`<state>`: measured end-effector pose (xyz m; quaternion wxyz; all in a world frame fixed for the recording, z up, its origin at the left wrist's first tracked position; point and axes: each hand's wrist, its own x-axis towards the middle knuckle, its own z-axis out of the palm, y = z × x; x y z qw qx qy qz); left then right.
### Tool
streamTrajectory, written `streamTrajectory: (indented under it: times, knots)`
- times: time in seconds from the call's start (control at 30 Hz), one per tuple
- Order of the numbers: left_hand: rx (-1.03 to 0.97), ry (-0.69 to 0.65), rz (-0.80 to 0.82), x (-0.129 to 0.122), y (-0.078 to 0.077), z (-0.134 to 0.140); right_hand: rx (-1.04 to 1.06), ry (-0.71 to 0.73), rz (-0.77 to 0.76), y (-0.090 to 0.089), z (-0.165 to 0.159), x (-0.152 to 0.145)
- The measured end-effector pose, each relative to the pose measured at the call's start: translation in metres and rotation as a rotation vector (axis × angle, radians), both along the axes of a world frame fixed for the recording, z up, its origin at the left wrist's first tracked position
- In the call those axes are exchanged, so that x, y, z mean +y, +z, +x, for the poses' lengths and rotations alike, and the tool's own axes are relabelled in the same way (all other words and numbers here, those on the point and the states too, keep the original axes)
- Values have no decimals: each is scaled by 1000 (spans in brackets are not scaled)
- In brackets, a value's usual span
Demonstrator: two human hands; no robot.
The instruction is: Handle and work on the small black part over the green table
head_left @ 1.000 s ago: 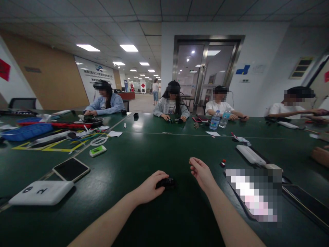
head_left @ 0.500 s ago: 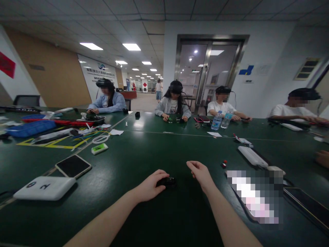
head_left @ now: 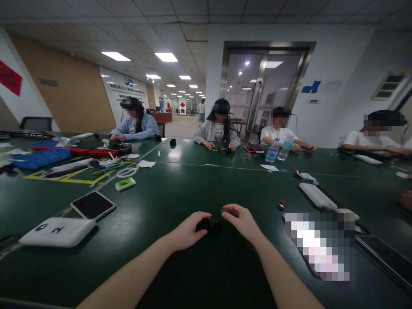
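Observation:
On the dark green table, my left hand [head_left: 189, 229] is closed around the left end of a small dark black object [head_left: 210, 225]; its exact kind is too dark to tell. Just to the right of it, my right hand [head_left: 243, 221] hovers with thumb and index finger pinched together. A tiny greyish bit shows at those fingertips, too small to name. A narrow gap separates the right fingertips from the black object.
Left of me lie a white power bank [head_left: 58, 231], a phone [head_left: 93, 205] and a green-and-white packet [head_left: 125, 184]. On the right are a small red-and-black piece [head_left: 281, 205], a blurred-screen device [head_left: 317, 244] and another white power bank [head_left: 317, 195]. Several people sit opposite.
My right hand has moved left, bringing its pinched fingertips close to the black object. My left hand stays on the object. The camera view has shifted slightly.

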<state>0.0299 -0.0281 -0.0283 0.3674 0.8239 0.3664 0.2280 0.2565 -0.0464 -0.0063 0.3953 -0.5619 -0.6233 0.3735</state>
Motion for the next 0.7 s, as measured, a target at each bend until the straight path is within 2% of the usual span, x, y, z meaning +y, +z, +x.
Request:
streamTrajectory:
  times: [0.13, 0.43, 0.7]
  knots:
    - [-50, 9, -41, 0, -4, 0, -38, 97, 7, 0, -10, -4]
    - [-58, -22, -44, -5, 10, 5, -290, 204, -28, 9, -18, -13]
    - [-61, -28, -10, -4, 7, 4, -419, 267, 29, 10, -24, -15]
